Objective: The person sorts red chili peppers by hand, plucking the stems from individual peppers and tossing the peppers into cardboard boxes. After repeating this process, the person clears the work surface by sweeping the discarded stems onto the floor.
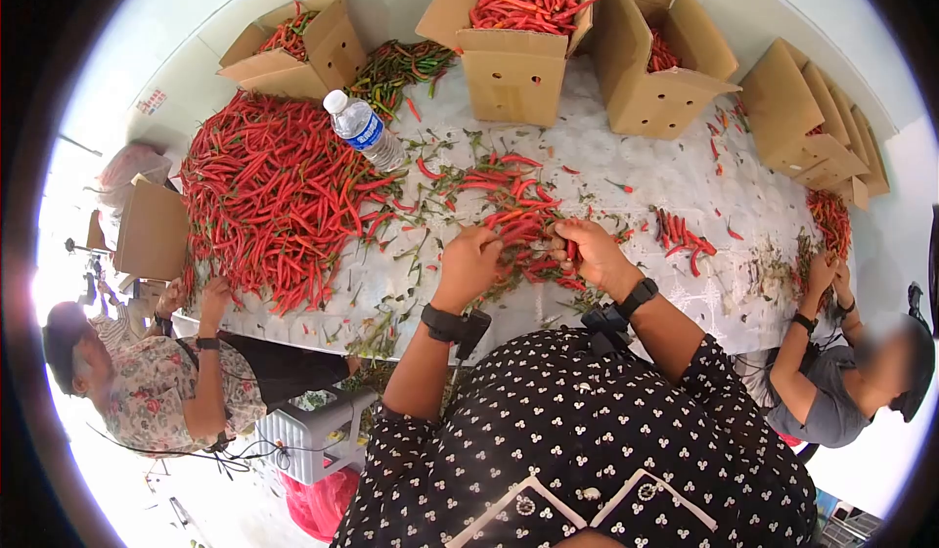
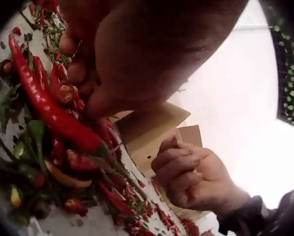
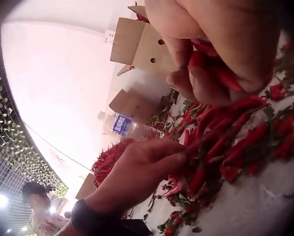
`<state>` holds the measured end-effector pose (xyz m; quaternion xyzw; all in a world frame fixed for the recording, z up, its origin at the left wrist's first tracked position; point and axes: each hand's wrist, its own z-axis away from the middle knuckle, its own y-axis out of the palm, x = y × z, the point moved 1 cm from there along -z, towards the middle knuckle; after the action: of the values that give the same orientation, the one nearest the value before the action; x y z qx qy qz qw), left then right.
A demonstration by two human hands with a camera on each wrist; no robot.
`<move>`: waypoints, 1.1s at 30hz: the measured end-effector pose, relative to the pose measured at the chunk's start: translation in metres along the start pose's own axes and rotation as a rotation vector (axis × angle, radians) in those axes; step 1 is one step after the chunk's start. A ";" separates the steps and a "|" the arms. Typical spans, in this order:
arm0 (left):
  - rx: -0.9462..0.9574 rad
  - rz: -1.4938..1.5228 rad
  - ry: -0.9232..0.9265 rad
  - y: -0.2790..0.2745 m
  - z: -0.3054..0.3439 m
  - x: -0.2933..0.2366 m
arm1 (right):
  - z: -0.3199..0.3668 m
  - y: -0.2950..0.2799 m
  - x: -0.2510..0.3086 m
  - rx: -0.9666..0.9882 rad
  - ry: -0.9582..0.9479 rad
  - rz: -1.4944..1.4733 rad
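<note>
In the head view, my left hand [image 1: 468, 269] is at the left side of a small heap of red chili peppers [image 1: 514, 188]. Its thumb and fingertips pinch a red chili pepper there, mostly hidden by the fingers. Across from it, my right hand [image 1: 597, 255] curls round a few red chili peppers [image 3: 198, 59], their ends showing between thumb and fingers in the right wrist view. Close by the left thumb in the left wrist view lies a long glossy red chili pepper [image 2: 53, 113] with a green stem, among broken pieces and stems.
A big mound of red chilies [image 1: 274, 186] lies left, beside a water bottle [image 1: 367, 132]. Cardboard boxes [image 1: 509, 79] with chilies line the back. A smaller chili group [image 1: 682, 238] sits right. One person [image 1: 186, 372] works at each end of the table.
</note>
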<state>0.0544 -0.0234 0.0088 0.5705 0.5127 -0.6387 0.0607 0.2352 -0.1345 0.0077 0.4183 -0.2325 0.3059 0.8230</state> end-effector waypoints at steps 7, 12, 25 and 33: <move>0.062 0.337 -0.138 0.006 0.005 -0.012 | 0.005 0.027 0.005 0.009 -0.045 0.202; 0.137 0.284 -0.179 0.006 0.004 -0.024 | -0.001 0.030 0.002 0.048 -0.183 0.354; -0.132 -0.226 0.005 -0.023 0.004 0.006 | 0.022 -0.021 0.032 -0.237 -0.481 1.099; 0.160 -0.298 0.274 -0.011 0.023 -0.004 | 0.063 -0.131 0.055 -0.716 -0.538 1.734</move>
<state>0.0333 -0.0369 0.0145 0.5730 0.5425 -0.5957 -0.1499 0.3571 -0.2305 0.0056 -0.1169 -0.7191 0.6108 0.3100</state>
